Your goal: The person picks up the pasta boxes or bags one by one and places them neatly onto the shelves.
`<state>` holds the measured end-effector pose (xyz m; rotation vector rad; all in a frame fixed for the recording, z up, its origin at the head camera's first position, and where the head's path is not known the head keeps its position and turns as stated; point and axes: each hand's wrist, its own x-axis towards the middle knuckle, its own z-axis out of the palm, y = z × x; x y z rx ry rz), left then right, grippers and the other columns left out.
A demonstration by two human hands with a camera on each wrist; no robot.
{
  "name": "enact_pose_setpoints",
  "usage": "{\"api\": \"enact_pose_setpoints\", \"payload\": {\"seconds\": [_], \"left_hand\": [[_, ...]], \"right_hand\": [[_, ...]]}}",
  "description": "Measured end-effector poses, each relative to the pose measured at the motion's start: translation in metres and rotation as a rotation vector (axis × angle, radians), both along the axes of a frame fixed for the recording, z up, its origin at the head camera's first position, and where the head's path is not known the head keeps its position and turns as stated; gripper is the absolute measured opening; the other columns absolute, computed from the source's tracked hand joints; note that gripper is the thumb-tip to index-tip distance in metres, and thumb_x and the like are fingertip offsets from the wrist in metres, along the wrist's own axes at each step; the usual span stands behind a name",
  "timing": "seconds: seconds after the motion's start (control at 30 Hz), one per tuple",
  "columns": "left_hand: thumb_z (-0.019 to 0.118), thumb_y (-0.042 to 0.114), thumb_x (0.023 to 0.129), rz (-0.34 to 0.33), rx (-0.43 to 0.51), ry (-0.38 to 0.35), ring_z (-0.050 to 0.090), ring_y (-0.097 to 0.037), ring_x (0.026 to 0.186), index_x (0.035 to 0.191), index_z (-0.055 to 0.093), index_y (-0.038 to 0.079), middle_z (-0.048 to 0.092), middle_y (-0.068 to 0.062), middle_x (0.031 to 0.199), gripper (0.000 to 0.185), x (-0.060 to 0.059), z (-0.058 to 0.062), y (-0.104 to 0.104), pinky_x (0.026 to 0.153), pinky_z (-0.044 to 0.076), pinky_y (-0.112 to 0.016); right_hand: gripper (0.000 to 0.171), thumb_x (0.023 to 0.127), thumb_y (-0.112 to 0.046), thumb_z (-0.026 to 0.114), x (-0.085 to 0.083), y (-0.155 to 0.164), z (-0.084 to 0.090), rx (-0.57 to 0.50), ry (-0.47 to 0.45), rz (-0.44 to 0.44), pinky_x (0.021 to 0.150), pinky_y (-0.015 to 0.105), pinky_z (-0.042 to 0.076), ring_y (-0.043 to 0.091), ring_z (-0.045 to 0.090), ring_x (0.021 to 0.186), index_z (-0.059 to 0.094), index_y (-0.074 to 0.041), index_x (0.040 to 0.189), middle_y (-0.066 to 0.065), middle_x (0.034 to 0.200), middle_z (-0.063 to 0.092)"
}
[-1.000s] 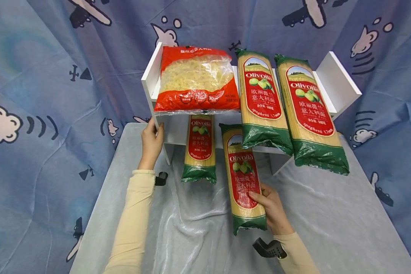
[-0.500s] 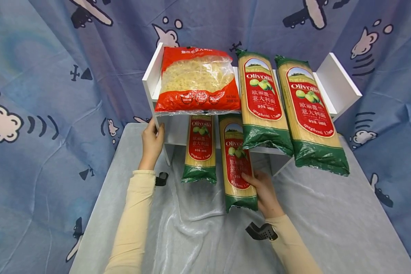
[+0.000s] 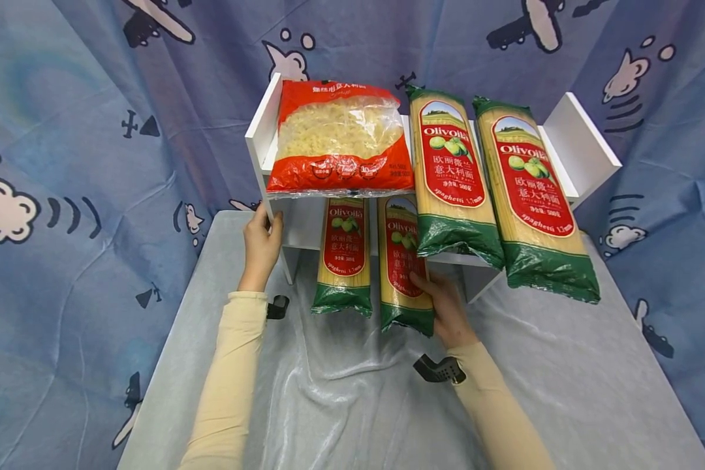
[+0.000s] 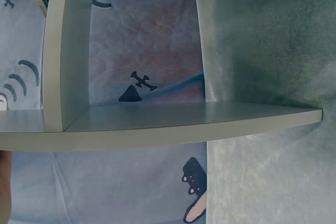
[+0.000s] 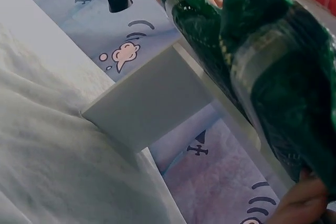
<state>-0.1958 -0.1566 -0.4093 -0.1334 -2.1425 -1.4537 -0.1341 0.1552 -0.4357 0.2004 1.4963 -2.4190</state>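
Note:
My left hand (image 3: 262,245) grips the left side panel of the white shelf (image 3: 302,219), thumb and fingers on either side of its edge. Only a sliver of this hand (image 4: 4,187) shows in the left wrist view. My right hand (image 3: 445,303) holds a spaghetti pack (image 3: 402,281) near its green lower end, thumb on its front. The pack's upper part lies within the lower tier, beneath the upper one. To its left, a second spaghetti pack (image 3: 344,261) rests on that tier, jutting forward. In the right wrist view, green pack ends (image 5: 289,82) fill the right side.
On the upper tier lie a red bag of short pasta (image 3: 341,137) and two spaghetti packs, one in the middle (image 3: 452,163) and one at right (image 3: 534,189), overhanging the front. A grey cloth (image 3: 341,405) covers the table; a patterned blue curtain (image 3: 94,163) hangs behind.
My right hand has moved the spaghetti pack away from me and slightly left, deeper into the lower tier beside the other pack. The left hand has stayed on the side panel.

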Motion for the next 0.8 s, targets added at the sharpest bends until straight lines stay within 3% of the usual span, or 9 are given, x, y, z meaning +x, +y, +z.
{"api": "enact_pose_setpoints", "payload": {"seconds": [0.27,0.5,0.6,0.7,0.8], "left_hand": [[0.05,-0.005,0.093,0.002,0.002,0.012,0.055,-0.04,0.113,0.118,0.056,-0.012,0.058,-0.03,0.118,0.027,0.0,-0.001,-0.001,0.095,0.044,-0.048],[0.049,-0.005,0.093,-0.005,0.011,0.02,0.055,-0.041,0.112,0.119,0.055,-0.014,0.057,-0.031,0.118,0.027,-0.001,-0.001,-0.001,0.095,0.044,-0.049],[0.05,-0.005,0.093,-0.003,0.009,0.018,0.055,-0.04,0.113,0.118,0.055,-0.013,0.058,-0.03,0.118,0.027,-0.001,-0.002,-0.001,0.095,0.044,-0.049],[0.05,-0.004,0.094,-0.009,0.0,0.014,0.055,-0.039,0.113,0.119,0.055,-0.012,0.058,-0.029,0.119,0.027,-0.002,-0.003,-0.001,0.096,0.044,-0.048],[0.053,-0.003,0.093,-0.05,-0.002,-0.007,0.055,-0.038,0.114,0.122,0.053,-0.01,0.057,-0.028,0.12,0.03,-0.002,-0.004,-0.003,0.097,0.043,-0.047]], "right_hand": [[0.017,0.093,-0.019,0.061,-0.013,-0.003,0.0,0.082,-0.032,-0.067,0.07,0.03,0.057,0.016,0.067,0.08,0.065,-0.006,0.103,0.005,0.09,0.069],[0.047,0.09,-0.027,0.065,-0.02,-0.012,-0.001,0.166,-0.05,-0.113,0.071,0.03,0.057,0.015,0.066,0.082,0.052,0.005,0.122,0.003,0.095,0.067],[0.053,0.089,-0.03,0.066,-0.021,-0.013,-0.002,0.208,-0.042,-0.107,0.071,0.029,0.056,0.014,0.065,0.083,0.051,0.005,0.124,0.003,0.096,0.066],[0.047,0.09,-0.033,0.064,-0.02,-0.011,-0.005,0.221,-0.019,-0.092,0.07,0.026,0.056,0.013,0.065,0.083,0.054,0.002,0.12,0.001,0.095,0.066],[0.026,0.095,-0.029,0.057,-0.017,-0.005,-0.011,0.234,0.062,-0.076,0.069,0.022,0.053,0.009,0.062,0.082,0.061,-0.006,0.107,-0.002,0.091,0.066]]}}
